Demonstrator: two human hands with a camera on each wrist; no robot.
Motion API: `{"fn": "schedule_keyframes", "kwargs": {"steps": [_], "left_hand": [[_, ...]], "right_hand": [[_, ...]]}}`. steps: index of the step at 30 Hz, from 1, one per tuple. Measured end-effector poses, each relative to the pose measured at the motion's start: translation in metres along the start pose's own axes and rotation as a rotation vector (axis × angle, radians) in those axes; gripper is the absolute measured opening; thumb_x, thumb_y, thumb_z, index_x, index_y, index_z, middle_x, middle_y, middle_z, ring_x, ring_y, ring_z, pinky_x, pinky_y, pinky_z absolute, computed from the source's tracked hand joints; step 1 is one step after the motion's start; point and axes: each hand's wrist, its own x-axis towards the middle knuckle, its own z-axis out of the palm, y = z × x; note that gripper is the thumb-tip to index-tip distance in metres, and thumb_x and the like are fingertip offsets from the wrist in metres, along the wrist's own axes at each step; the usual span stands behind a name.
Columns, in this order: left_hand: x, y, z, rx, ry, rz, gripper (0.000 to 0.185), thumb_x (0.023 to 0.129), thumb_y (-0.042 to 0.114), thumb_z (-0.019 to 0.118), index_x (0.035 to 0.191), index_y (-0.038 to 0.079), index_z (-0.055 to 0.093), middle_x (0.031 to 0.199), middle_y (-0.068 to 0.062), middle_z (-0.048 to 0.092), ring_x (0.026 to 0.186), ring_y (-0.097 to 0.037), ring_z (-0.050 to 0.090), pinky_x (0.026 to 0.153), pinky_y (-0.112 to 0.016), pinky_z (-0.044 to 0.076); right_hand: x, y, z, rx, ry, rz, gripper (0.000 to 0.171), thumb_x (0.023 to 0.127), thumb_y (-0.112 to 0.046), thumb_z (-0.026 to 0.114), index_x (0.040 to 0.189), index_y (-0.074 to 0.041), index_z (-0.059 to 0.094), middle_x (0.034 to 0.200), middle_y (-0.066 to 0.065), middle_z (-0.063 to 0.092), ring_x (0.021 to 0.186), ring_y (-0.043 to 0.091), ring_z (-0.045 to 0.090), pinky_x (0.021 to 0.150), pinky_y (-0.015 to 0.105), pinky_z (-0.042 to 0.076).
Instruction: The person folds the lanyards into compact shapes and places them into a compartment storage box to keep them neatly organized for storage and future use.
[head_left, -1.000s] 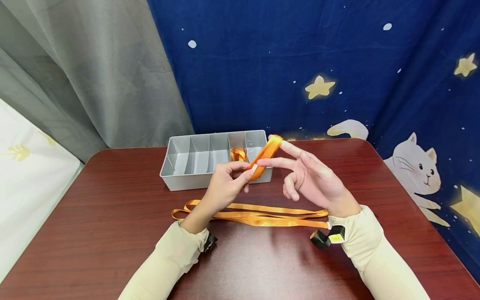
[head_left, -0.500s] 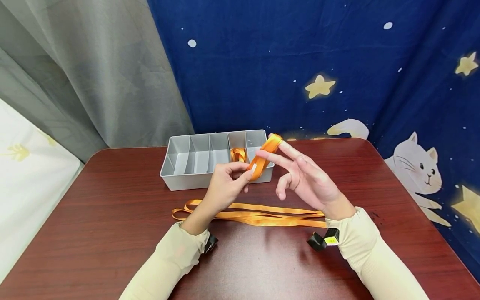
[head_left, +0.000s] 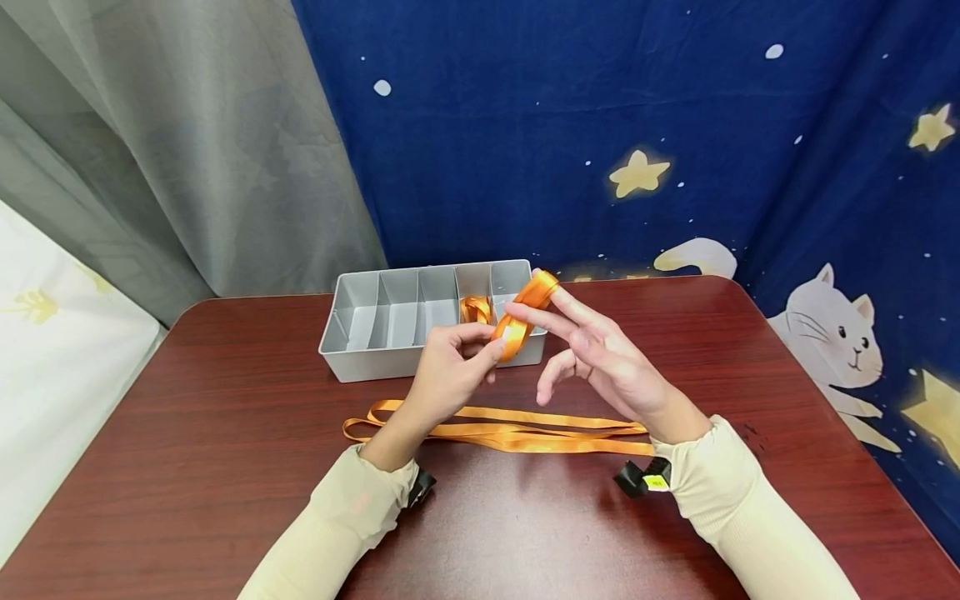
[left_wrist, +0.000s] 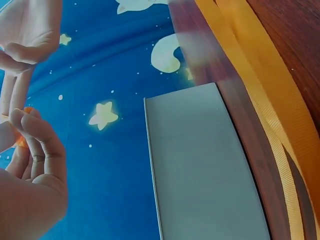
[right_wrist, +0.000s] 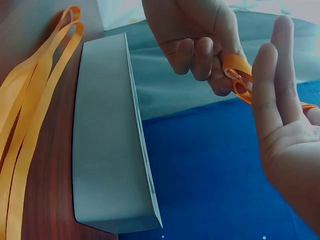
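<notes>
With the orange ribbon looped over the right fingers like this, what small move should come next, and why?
Probably one more wrap: the left hand pinches the orange ribbon near its end, the loop sits over the extended fingers of the right hand, and long ribbon strands lie unwound on the table.

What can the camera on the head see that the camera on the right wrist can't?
Only the head view shows the grey plastic box's divided compartments, a rolled orange ribbon inside one, and the grey curtain.

Only the right wrist view shows the box's long plain side from close by.

Both show the left hand pinching the orange satin ribbon looped over the right hand's fingers, plus the ribbon lengths on the table.
</notes>
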Motion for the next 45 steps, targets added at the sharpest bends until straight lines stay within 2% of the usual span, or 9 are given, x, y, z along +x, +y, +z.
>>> {"fn": "schedule_keyframes", "kwargs": {"steps": [6,16,22,26,30,34,37,41,45], "left_hand": [[-0.001,0.0,0.001,-0.023,0.008,-0.013,0.012,0.092,0.0,0.066,0.098,-0.009,0.071,0.063,-0.013,0.061,0.049,-0.013,0.055,0.048,-0.022,0.046],[-0.001,0.0,0.004,-0.091,0.032,-0.054,0.016,0.092,-0.001,0.065,0.102,-0.014,0.069,0.074,-0.014,0.066,0.051,-0.011,0.058,0.053,-0.023,0.053],[-0.001,0.0,0.005,-0.121,0.037,-0.085,0.018,0.092,-0.001,0.065,0.103,-0.014,0.068,0.072,-0.011,0.065,0.052,-0.01,0.059,0.054,-0.022,0.053],[-0.001,-0.001,0.006,-0.133,0.037,-0.105,0.019,0.093,-0.001,0.064,0.104,-0.015,0.068,0.072,-0.017,0.065,0.052,-0.009,0.059,0.054,-0.022,0.053],[-0.001,-0.001,0.006,-0.146,0.035,-0.116,0.02,0.094,0.0,0.064,0.105,-0.016,0.067,0.071,-0.018,0.065,0.053,-0.009,0.059,0.054,-0.022,0.053],[0.0,-0.001,0.006,-0.162,0.028,-0.133,0.021,0.094,0.001,0.064,0.106,-0.015,0.067,0.069,-0.007,0.064,0.054,-0.009,0.058,0.055,-0.022,0.052],[0.0,-0.002,0.006,-0.173,0.021,-0.148,0.021,0.095,0.002,0.064,0.107,-0.015,0.067,0.068,-0.004,0.064,0.054,-0.01,0.058,0.055,-0.022,0.052],[0.0,-0.004,0.006,-0.189,0.019,-0.177,0.022,0.096,0.004,0.063,0.108,-0.013,0.068,0.068,-0.004,0.063,0.054,-0.01,0.057,0.056,-0.024,0.053],[-0.001,-0.003,0.005,-0.22,0.014,-0.216,0.023,0.097,0.006,0.062,0.11,-0.013,0.067,0.07,-0.01,0.063,0.054,-0.011,0.057,0.058,-0.024,0.054]], "right_hand": [[0.001,0.002,0.001,-0.067,0.012,-0.042,0.077,0.102,-0.047,0.049,0.16,-0.013,0.011,0.157,0.013,0.036,0.072,0.033,0.07,0.075,0.046,0.057],[0.002,0.005,0.0,-0.148,0.035,-0.057,0.075,0.102,-0.042,0.052,0.16,-0.011,0.015,0.155,0.014,0.039,0.073,0.037,0.07,0.072,0.049,0.058],[0.003,0.01,-0.001,-0.264,0.018,-0.084,0.077,0.101,-0.033,0.057,0.158,-0.003,0.014,0.156,0.023,0.033,0.074,0.037,0.07,0.075,0.047,0.058],[0.003,0.012,-0.002,-0.307,0.01,-0.096,0.077,0.1,-0.031,0.059,0.158,-0.004,0.015,0.155,0.029,0.03,0.076,0.034,0.071,0.077,0.045,0.058],[0.003,0.011,-0.002,-0.332,0.016,-0.095,0.075,0.101,-0.031,0.058,0.158,-0.005,0.017,0.155,0.026,0.032,0.077,0.033,0.071,0.077,0.044,0.058],[0.002,0.01,-0.002,-0.383,0.03,-0.083,0.071,0.101,-0.029,0.059,0.158,-0.007,0.022,0.155,0.018,0.037,0.078,0.03,0.071,0.078,0.04,0.057],[0.001,0.01,-0.002,-0.423,0.038,-0.081,0.07,0.1,-0.027,0.06,0.158,-0.009,0.025,0.155,0.013,0.04,0.077,0.027,0.071,0.077,0.041,0.057],[0.0,0.011,-0.002,-0.49,0.047,-0.08,0.068,0.099,-0.023,0.062,0.157,-0.01,0.029,0.155,0.011,0.041,0.077,0.024,0.071,0.075,0.039,0.057],[-0.001,0.01,-0.001,-0.549,0.051,-0.084,0.066,0.099,-0.022,0.063,0.156,-0.009,0.032,0.154,0.012,0.041,0.076,0.021,0.071,0.074,0.034,0.057]]}}
